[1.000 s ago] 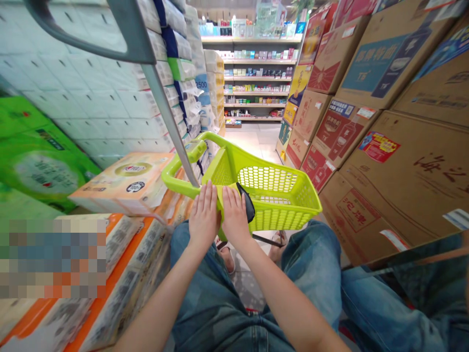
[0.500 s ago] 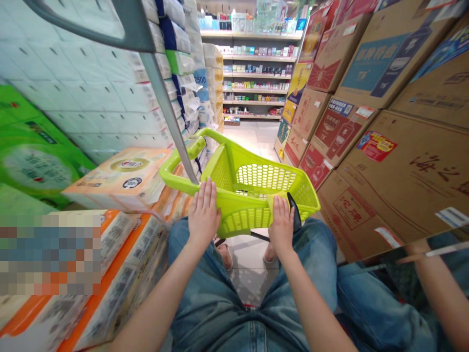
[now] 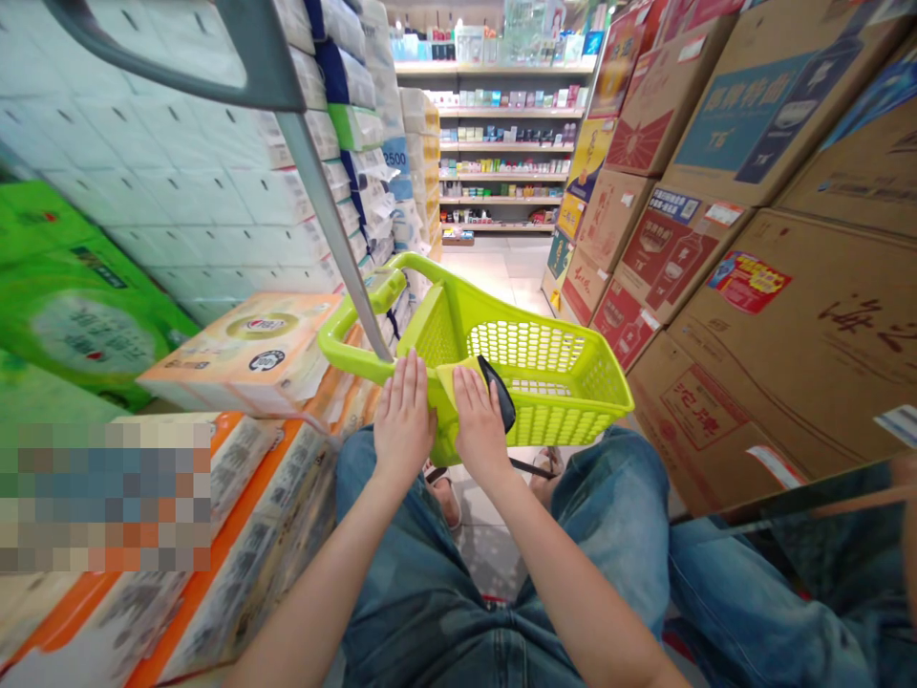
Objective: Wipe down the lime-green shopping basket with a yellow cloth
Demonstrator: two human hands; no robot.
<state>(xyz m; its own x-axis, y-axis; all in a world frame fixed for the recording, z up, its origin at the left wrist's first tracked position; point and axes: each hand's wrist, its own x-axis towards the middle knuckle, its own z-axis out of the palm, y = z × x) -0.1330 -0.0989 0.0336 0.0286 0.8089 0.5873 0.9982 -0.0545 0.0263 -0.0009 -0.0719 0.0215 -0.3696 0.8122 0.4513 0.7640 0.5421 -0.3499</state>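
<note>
A lime-green plastic shopping basket (image 3: 573, 382) with a looped handle (image 3: 344, 330) stands on the aisle floor in front of my knees. My left hand (image 3: 403, 413) lies flat on the basket's near rim, fingers stretched out, holding nothing. Just to its right, my right hand (image 3: 481, 425) also lies flat on that rim, pressing on a yellow-green pad with a black edge (image 3: 500, 392). I cannot make out what the pad is. The two hands almost touch.
Stacked tissue packs (image 3: 250, 354) and white paper rolls (image 3: 179, 191) fill the left side, with a grey metal bar (image 3: 322, 201) slanting down to the basket. Brown cartons (image 3: 788, 315) wall the right. The tiled aisle (image 3: 501, 268) runs to product shelves (image 3: 501, 143) at the back.
My right hand slid with the pad along the rim to the basket's right corner, then came back beside my left hand. The left hand stayed on the rim.
</note>
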